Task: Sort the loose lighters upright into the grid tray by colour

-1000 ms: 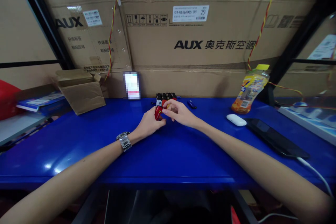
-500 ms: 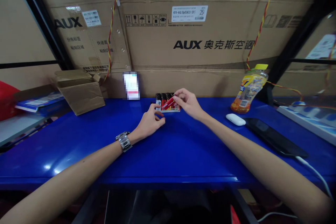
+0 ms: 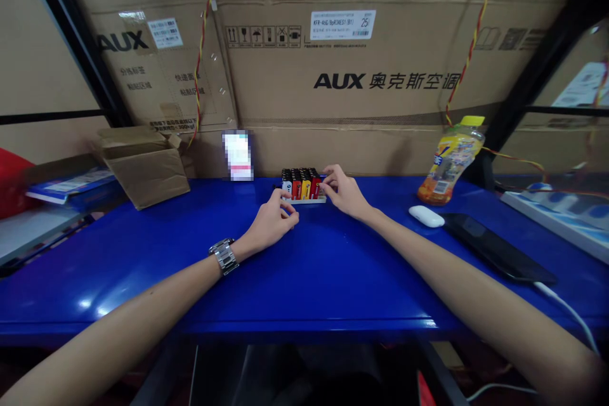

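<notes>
Several upright lighters or batteries with black tops [image 3: 306, 188] stand in rows at the back middle of the blue table; the front ones are white, red, yellow and dark red. They rest in a pale tray [image 3: 309, 201]. My left hand [image 3: 275, 219], with a metal watch [image 3: 223, 256] on the wrist, is at the tray's left front corner, fingers apart and holding nothing. At the right end my right hand [image 3: 346, 192] has its fingertips beside the dark red piece, curved and apart, with nothing visible between them.
A cardboard box [image 3: 147, 168] and a lit phone [image 3: 238, 155] stand at the back left. On the right are a drink bottle [image 3: 450, 162], a white earphone case [image 3: 426, 216], a black phone [image 3: 497, 247] with a cable, and a power strip [image 3: 561, 216]. Large cartons [image 3: 380, 111] stand behind the table [image 3: 304, 279].
The red piece that my right hand held tilted now stands upright at the front right of the rows. My right hand has let go and moved slightly right. My left hand is nearly unmoved.
</notes>
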Tool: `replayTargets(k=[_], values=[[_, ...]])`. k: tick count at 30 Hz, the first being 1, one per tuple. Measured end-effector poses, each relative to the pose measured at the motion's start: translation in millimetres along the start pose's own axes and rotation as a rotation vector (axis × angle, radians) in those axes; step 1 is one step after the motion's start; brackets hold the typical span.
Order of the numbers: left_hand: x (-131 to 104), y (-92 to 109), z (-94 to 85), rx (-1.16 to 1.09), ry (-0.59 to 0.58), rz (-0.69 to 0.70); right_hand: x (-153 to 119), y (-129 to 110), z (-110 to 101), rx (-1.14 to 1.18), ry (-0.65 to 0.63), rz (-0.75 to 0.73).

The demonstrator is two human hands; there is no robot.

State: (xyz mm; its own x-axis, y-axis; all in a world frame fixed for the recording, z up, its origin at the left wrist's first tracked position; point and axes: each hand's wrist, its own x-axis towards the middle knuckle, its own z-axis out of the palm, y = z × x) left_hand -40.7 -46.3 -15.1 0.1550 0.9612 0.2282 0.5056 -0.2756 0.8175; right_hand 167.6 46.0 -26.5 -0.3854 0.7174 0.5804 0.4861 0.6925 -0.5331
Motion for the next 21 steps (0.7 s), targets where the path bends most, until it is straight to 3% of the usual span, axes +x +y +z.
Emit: replayTargets(k=[7, 11, 14, 17, 21], values=[[2, -3, 0.1, -0.032, 0.010, 0.018, 4, 2, -6, -0.166, 0.032, -0.028], [1, -2, -0.8, -0.027, 0.022, 0.011, 5, 16, -16, -0.469, 0.042, 0.128], [3, -3, -2.7, 0.003, 0.075, 0.025, 2, 29, -21, -0.676, -0.057, 0.303], [11, -11, -9.3, 0.103, 0.199, 0.077, 0, 42, -21, -0.733, -0.147, 0.383], [38, -38, -27.8, 0.425, 0.296, 0.164, 5, 60, -19, -0.739, -0.199, 0.358]])
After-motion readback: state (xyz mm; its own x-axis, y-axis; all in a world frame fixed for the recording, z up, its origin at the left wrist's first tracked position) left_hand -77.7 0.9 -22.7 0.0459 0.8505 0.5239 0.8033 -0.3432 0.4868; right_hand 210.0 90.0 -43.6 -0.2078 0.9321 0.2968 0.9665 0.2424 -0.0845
